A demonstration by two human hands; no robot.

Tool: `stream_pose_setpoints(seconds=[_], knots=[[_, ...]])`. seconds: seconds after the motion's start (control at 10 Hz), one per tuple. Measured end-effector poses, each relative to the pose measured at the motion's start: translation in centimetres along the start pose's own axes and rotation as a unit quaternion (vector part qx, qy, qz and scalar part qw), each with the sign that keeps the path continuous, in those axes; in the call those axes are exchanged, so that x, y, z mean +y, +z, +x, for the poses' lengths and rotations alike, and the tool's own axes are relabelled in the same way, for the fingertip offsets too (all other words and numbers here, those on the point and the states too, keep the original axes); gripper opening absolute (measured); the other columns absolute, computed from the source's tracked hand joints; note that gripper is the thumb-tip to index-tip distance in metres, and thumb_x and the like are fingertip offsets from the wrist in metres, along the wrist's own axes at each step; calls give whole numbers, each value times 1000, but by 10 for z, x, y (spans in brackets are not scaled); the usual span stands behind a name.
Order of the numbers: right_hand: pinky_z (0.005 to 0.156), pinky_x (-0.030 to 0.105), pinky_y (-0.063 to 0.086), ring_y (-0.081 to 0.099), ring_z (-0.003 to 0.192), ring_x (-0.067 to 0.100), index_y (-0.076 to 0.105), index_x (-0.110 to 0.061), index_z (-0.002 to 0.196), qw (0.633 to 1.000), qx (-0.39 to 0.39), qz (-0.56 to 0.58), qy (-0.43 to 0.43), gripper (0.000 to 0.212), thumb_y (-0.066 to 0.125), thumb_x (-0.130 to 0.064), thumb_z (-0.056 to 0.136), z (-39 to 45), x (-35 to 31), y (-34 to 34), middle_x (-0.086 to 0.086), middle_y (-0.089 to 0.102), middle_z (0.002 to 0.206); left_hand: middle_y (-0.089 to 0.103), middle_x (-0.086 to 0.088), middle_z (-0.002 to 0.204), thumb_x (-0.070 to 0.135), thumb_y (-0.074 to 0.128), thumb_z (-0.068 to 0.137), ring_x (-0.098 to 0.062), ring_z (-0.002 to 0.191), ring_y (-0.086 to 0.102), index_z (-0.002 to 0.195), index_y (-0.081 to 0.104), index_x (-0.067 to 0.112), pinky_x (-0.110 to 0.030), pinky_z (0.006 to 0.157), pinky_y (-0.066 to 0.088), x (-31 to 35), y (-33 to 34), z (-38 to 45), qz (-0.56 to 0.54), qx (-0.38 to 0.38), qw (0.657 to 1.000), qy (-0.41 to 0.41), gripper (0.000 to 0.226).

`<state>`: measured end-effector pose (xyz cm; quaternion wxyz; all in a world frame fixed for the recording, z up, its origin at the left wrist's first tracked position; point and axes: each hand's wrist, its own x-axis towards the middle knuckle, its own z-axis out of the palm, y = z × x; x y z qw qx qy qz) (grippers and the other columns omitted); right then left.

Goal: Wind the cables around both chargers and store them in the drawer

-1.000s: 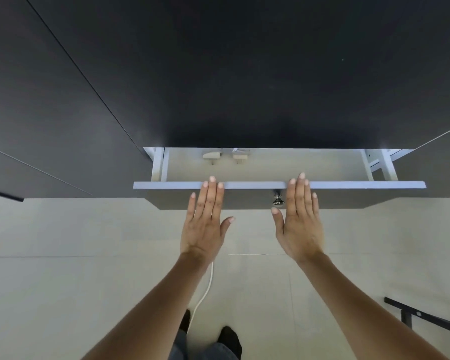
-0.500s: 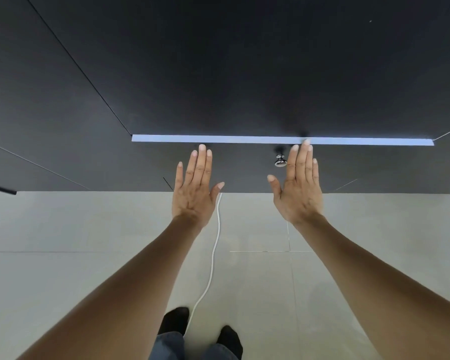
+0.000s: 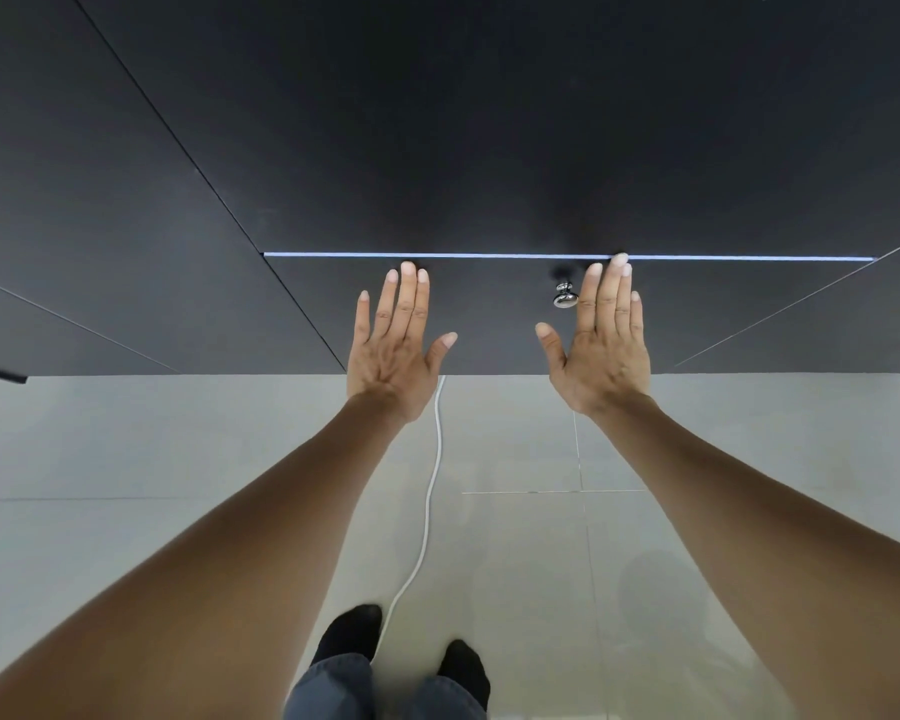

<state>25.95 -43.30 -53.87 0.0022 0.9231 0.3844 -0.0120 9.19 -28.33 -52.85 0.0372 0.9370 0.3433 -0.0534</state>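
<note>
- The drawer (image 3: 489, 314) is seen pushed almost all the way into the dark cabinet (image 3: 437, 122). Only a thin bright line is left along its top edge.
- The left hand (image 3: 393, 350) is held flat, with straight fingers pointed at the drawer front. Nothing is held in it.
- The right hand (image 3: 601, 345) is held flat too, beside the shiny round knob (image 3: 565, 295). Its fingertips are laid at the top edge of the drawer. Nothing is held in it.
- The hands are probably set flat like this so the drawer can be pushed in evenly.
- The chargers cannot be seen. They are judged to be inside the drawer, so the job looks nearly done.
- A pale tiled floor (image 3: 697, 459) is seen below the cabinet.
- A white cord (image 3: 430, 501) is seen lying on the floor, between the arms, down to the dark socks (image 3: 349, 634).
</note>
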Motion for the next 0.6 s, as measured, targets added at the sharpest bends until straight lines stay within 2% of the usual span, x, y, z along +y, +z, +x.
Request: stream_pose_setpoints(seconds=[0.1, 0.3, 0.5, 0.6], knots=[[120, 38, 2, -10, 146, 26, -22, -7, 141, 1000, -5, 12, 7, 77, 1, -62, 92, -3, -2, -5, 15, -16, 156, -23, -3, 155, 51, 2, 96, -18, 143, -19, 139, -29, 14, -41, 116, -10, 3, -3, -3, -7, 0, 1000, -1, 65], [118, 36, -5, -18, 144, 24, -17, -12, 147, 997, -48, 64, 5, 75, 9, -58, 94, -14, -17, -32, 12, -27, 154, -25, -3, 155, 53, 2, 95, -18, 143, -20, 142, -26, 14, -43, 115, -11, 12, -26, -13, -27, -34, 999, -17, 68], [117, 37, -7, -16, 145, 19, -12, -17, 149, 989, -120, 83, -16, 71, 1, -56, 91, -44, -34, -89, 4, -19, 157, -26, -3, 154, 53, 4, 95, -18, 143, -21, 142, -26, 14, -44, 114, -11, 19, -75, -45, -26, -81, 996, -21, 69], [117, 37, -6, -15, 145, 19, -15, -18, 147, 986, -125, 109, -34, 72, -8, -59, 89, -80, -39, -130, 1, -20, 156, -27, -1, 154, 52, 3, 96, -17, 141, -25, 143, -25, 14, -44, 116, -11, 29, -110, -81, -78, -97, 992, -25, 66]])
